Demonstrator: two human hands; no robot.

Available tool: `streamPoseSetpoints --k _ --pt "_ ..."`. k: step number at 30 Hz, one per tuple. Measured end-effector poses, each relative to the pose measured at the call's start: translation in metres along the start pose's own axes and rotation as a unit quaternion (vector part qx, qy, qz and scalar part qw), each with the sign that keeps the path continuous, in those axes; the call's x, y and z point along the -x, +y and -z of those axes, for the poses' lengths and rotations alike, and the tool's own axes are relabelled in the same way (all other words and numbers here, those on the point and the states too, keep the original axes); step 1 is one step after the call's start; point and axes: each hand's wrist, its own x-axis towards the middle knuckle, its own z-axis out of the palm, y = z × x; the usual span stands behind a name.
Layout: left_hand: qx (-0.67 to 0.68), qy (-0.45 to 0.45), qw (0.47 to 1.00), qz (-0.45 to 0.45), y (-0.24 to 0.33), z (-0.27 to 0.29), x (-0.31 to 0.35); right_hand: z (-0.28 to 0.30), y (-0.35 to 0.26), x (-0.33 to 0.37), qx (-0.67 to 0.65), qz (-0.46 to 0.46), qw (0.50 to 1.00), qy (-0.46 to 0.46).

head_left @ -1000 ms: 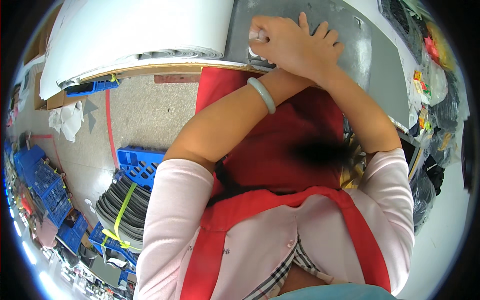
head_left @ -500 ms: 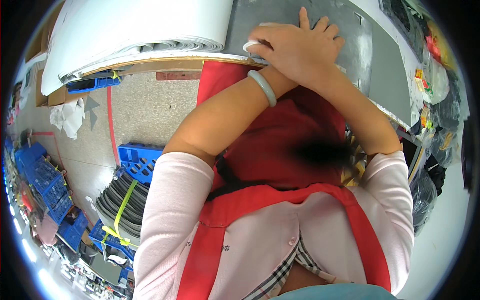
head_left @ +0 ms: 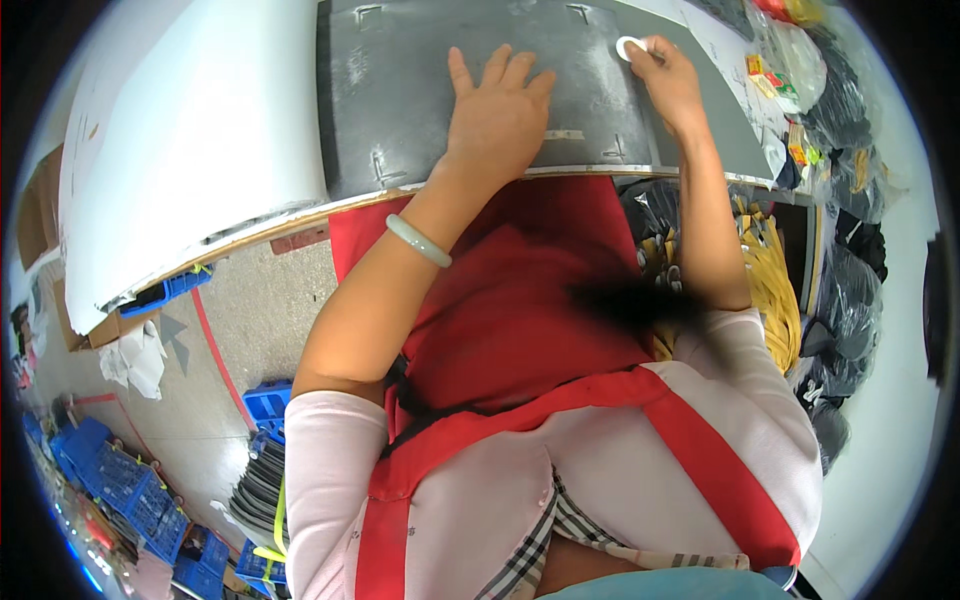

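My left hand (head_left: 500,120), with a pale bangle on its wrist, lies flat with fingers spread on a dark grey sheet (head_left: 400,100). The sheet bears whitish smears and dark corner marks, and a small beige strip (head_left: 564,134) is on it. Near the sheet's right side, my right hand (head_left: 672,85) pinches a small white disc (head_left: 627,47) between thumb and fingers. Part of the disc is hidden by the fingers, and what it is made of I cannot tell.
White sheet material (head_left: 200,110) covers the table's left part. Clear and black plastic bags (head_left: 840,100) crowd the right side. Yellow strips (head_left: 768,285) hang or lie below the table at right. Blue crates (head_left: 110,470) stand on the floor at left, near a bundle of dark sheets (head_left: 258,495).
My right hand has uncrossed from over my left and moved right with the white disc. The view has shifted, showing more of the dark sheet. My left hand stays flat on it.
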Motion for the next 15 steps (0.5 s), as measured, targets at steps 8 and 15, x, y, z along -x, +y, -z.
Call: streamPoseSetpoints --k 8,15 --pt "0.000 -0.013 1.000 0.023 -0.003 0.001 -0.001 0.002 0.018 -0.002 -0.127 -0.051 0.991 -0.009" --pt "0.011 -0.015 1.000 0.023 -0.001 0.004 -0.002 0.008 0.056 -0.011 -0.298 -0.074 0.952 -0.008"
